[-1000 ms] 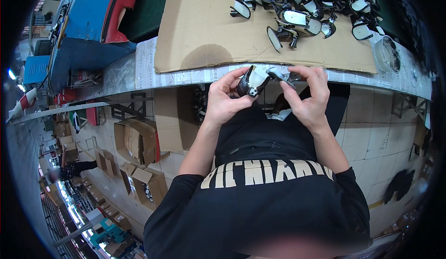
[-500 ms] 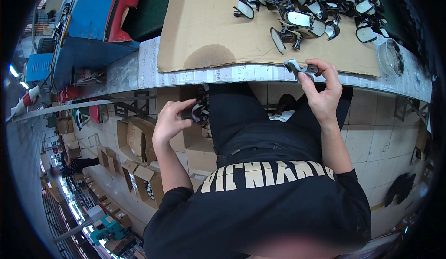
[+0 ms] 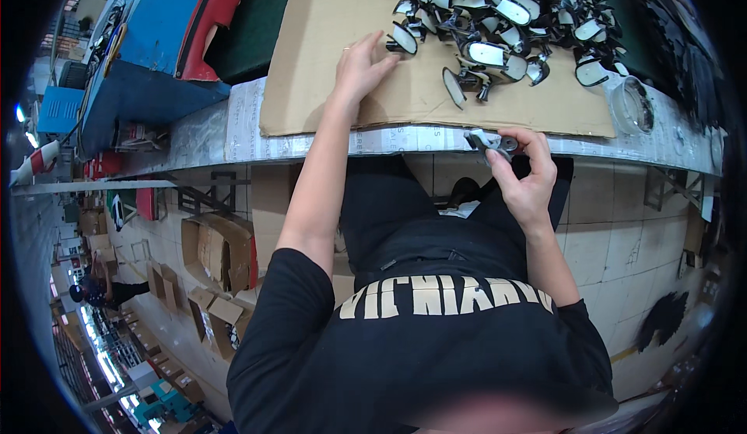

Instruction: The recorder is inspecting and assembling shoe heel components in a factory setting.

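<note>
Large cream block capitals (image 3: 433,297) stand in one row across the chest of the person's black shirt (image 3: 443,356), upside down in this view and distorted by lens and folds. Rows of small grey print run along the white covering (image 3: 401,138) on the workbench's front edge, too faint to read reliably. Dark marks on a floor tile (image 3: 634,253) are illegible.

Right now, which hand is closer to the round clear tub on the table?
Right. The right hand is by the front edge of the table, left of the tub. The left hand is much farther left, over the cardboard.
</note>
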{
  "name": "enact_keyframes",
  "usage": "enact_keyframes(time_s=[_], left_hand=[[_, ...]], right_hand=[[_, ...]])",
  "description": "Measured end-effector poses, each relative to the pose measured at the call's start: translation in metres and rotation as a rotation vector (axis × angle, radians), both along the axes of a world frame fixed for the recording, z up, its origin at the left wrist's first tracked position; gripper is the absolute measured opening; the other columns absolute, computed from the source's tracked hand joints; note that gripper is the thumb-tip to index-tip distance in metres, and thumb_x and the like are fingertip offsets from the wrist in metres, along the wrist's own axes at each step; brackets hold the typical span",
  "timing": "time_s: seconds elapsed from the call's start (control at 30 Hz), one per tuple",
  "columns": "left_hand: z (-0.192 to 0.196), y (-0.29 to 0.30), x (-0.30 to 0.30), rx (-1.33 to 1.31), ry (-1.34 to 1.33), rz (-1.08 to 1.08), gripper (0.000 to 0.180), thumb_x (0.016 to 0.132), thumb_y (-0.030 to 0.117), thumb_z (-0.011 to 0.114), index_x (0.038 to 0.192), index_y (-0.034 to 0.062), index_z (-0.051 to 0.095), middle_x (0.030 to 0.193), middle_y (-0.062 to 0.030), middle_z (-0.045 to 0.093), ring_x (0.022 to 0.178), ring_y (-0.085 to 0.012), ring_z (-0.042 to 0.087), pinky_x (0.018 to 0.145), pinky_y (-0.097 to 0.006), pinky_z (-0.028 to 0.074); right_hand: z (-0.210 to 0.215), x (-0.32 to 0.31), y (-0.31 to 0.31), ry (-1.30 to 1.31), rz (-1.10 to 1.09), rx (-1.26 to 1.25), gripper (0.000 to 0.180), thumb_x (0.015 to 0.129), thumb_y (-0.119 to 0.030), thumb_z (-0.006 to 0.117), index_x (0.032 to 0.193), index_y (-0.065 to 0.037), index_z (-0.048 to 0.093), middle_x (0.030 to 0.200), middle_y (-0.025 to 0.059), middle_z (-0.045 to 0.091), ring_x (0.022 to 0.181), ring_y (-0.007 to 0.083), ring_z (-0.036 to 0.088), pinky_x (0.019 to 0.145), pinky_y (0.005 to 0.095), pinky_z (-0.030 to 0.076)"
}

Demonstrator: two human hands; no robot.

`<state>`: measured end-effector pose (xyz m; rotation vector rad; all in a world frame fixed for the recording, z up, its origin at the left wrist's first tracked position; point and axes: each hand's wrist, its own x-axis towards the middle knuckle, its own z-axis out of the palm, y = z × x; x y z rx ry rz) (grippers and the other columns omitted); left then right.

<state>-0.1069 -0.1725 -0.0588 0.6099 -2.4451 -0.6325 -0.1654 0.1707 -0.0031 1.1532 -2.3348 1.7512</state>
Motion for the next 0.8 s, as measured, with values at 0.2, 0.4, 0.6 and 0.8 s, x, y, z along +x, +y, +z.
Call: enact_keyframes(time_s=[0.2,0.4,0.6,0.8], left_hand=[[-0.001,-0.003,0.002,0.309,-0.026,0.115,0.025,0.078,0.021,0.082,0.097,0.0057,0.079,0.086,-0.0122,0.076,0.081,-0.0204,0.073,0.074,-0.033,0.056],[0.046,0.022,0.048,0.121,-0.007,0.013,0.027,0.074,0.016,0.078,0.098,0.0062,0.079,0.085,-0.0092,0.073,0.080,-0.0199,0.070,0.075,-0.033,0.056],[0.007,0.034,0.077,0.237,-0.085,0.103,0.028,0.076,0.019,0.083,0.101,0.0053,0.079,0.089,-0.0098,0.070,0.075,-0.0213,0.066,0.072,-0.033,0.055],[0.011,0.078,0.083,0.585,0.267,-0.069,0.021,0.085,0.000,0.079,0.105,-0.0009,0.077,0.123,-0.0108,0.066,0.090,-0.0101,0.064,0.077,-0.025,0.053]], right_hand=[[-0.003,-0.004,0.013,-0.025,-0.042,0.020,0.031,0.078,-0.007,0.081,0.107,-0.004,0.070,0.089,0.0060,0.061,0.080,0.0185,0.054,0.075,0.0301,0.047],[-0.015,-0.011,0.003,-0.158,-0.012,-0.026,0.030,0.079,-0.006,0.081,0.107,-0.004,0.070,0.094,0.0061,0.065,0.083,0.0180,0.055,0.076,0.0297,0.047],[-0.012,0.000,-0.019,-0.093,0.069,-0.028,0.031,0.078,-0.006,0.081,0.107,-0.004,0.071,0.094,0.0063,0.066,0.082,0.0184,0.055,0.076,0.0306,0.048],[-0.008,0.004,-0.016,-0.102,0.085,-0.015,0.032,0.077,-0.006,0.081,0.108,-0.004,0.071,0.096,0.0070,0.067,0.082,0.0187,0.056,0.076,0.0300,0.049]])
